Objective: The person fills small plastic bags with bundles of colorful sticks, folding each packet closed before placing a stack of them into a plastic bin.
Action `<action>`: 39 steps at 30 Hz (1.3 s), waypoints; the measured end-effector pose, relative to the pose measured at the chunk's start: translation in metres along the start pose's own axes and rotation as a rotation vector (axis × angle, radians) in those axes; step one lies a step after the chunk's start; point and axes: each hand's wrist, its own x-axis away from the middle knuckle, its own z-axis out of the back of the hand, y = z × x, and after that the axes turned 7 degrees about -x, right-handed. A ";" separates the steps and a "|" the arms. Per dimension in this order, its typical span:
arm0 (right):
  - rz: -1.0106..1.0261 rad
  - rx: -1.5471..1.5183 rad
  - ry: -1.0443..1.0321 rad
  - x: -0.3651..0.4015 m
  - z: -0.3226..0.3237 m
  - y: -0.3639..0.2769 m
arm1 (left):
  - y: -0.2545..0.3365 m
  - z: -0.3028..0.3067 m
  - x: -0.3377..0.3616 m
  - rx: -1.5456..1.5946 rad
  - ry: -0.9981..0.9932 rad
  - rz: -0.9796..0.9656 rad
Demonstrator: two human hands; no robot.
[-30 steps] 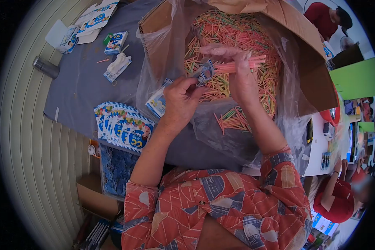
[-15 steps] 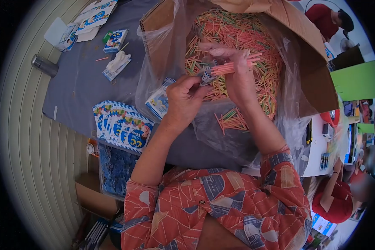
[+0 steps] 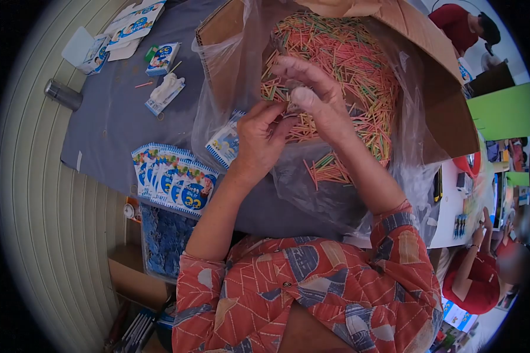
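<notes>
My left hand is closed, its thumb and fingertips pinched on the end of a small packet that is mostly hidden now. My right hand meets it, fingers curled and thumb bent in a C shape around something between the two hands that I cannot make out. Both hands are over the front of a cardboard box lined with clear plastic and filled with pink, green and yellow sticks. Several loose sticks lie on the plastic below my right hand. A blue-and-white printed packet lies beside my left wrist.
Printed packets lie fanned at the table's left front, above a bin of blue material. Small boxes, white tissue and a metal flask are farther left. A person in red works at the right.
The bundle of pink sticks that showed in my right hand is out of sight. That hand has shifted left and curled toward my left hand, which stays nearly in place.
</notes>
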 end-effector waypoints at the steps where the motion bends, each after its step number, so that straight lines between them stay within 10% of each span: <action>1: -0.045 -0.029 -0.014 -0.001 0.002 -0.001 | -0.002 0.001 0.002 0.000 0.000 -0.001; 9: -0.327 -0.219 -0.180 0.031 -0.021 0.004 | 0.035 0.026 0.025 -0.074 -0.059 -0.003; 12: -0.383 -0.285 -0.331 0.037 -0.025 -0.016 | 0.069 0.071 0.063 -0.040 -0.062 0.312; 15: 0.074 0.433 -0.245 -0.009 0.051 0.007 | 0.056 0.138 0.101 -0.148 -0.130 0.415; 17: -0.155 1.251 -0.060 -0.037 0.120 0.018 | 0.046 0.147 0.110 -0.320 -0.201 0.347; 19: -0.003 1.950 -0.100 -0.049 0.163 0.038 | 0.042 0.141 0.110 -1.074 -0.238 0.162; 25: 0.265 3.243 -0.200 -0.108 0.278 0.171 | 0.044 0.109 0.078 -0.992 -0.136 0.015; 28: 0.022 2.414 -0.128 -0.113 0.229 0.127 | 0.037 0.078 0.045 -0.872 -0.363 0.075; 34: 0.413 1.777 0.154 -0.091 0.216 0.091 | 0.020 0.051 0.045 -1.141 -0.436 0.032; 38: 0.122 2.227 -0.080 -0.074 0.232 0.090 | 0.007 0.054 0.057 -1.184 -0.432 -0.041; 39: 0.188 1.710 0.136 -0.069 0.210 0.076 | 0.009 0.058 0.055 -1.093 -0.404 -0.046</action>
